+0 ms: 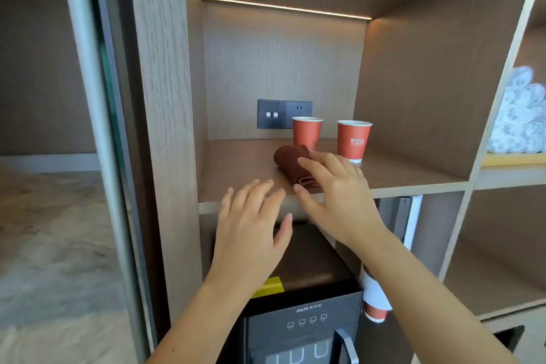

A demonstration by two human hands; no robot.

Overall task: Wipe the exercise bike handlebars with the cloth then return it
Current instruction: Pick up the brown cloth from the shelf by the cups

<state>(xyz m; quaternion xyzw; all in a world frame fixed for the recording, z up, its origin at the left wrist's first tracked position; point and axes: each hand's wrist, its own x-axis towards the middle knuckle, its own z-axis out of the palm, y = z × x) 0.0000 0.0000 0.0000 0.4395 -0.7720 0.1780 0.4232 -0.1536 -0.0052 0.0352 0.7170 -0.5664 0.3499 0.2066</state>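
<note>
At the far left, a smooth grey metal door frame (97,139) stands beside a wood-grain upright panel (165,127) of the shelving unit. Next comes the left hand (251,216), fingers straight and spread, holding nothing. It is poised at the front edge of the matte wooden shelf (236,174), and I cannot tell whether it touches. Below it sits a boxy black water dispenser (301,319) with a glossy front and a yellow sticker on top. On the back wall is a flat dark socket plate (285,114).

The cloth (291,161), brown and soft, lies rolled on the shelf just in front of the left paper cup (307,133). The right hand (334,189) is laid over the roll's right side, fingers spread rather than curled round it, thumb by its near end. A second tapered red paper cup (354,140) with white print stands just beyond this hand. In the far right compartment, fluffy white rolled towels (523,115) are stacked.
</note>
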